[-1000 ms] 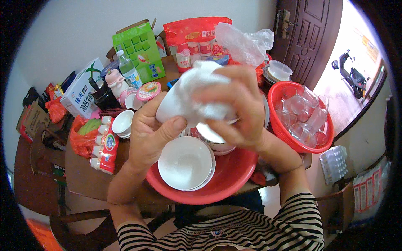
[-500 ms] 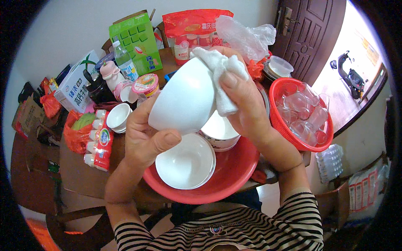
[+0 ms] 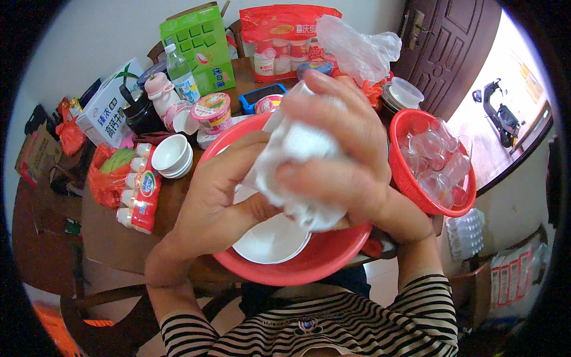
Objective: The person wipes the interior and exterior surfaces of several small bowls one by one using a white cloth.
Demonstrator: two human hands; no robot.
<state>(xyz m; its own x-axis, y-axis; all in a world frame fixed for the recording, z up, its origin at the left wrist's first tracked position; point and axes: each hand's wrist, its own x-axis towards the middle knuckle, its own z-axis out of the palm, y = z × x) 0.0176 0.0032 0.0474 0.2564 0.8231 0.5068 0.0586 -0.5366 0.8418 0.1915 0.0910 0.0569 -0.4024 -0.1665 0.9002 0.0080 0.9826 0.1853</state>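
Observation:
Over the red basin (image 3: 291, 275), my left hand (image 3: 217, 199) grips a white bowl (image 3: 273, 122) that is mostly hidden behind cloth and fingers. A crumpled white cloth (image 3: 312, 156) covers the bowl, with my right hand (image 3: 360, 149) closed over it and pressing it to the bowl. Fingers and cloth are smeared by motion. Below them, nested white bowls (image 3: 266, 245) sit in the basin, partly behind my hands.
To the right stands a red basket (image 3: 404, 178) of clear glasses. Small white bowls (image 3: 172, 156) and a pack of small bottles (image 3: 143, 196) are on the table at left. Instant-food cups (image 3: 213, 113), a bottle (image 3: 181, 77) and a green box (image 3: 202, 53) stand behind.
The bowl has been turned and lowered, so its outer side no longer shows. My right hand has swept the cloth from its right edge across it.

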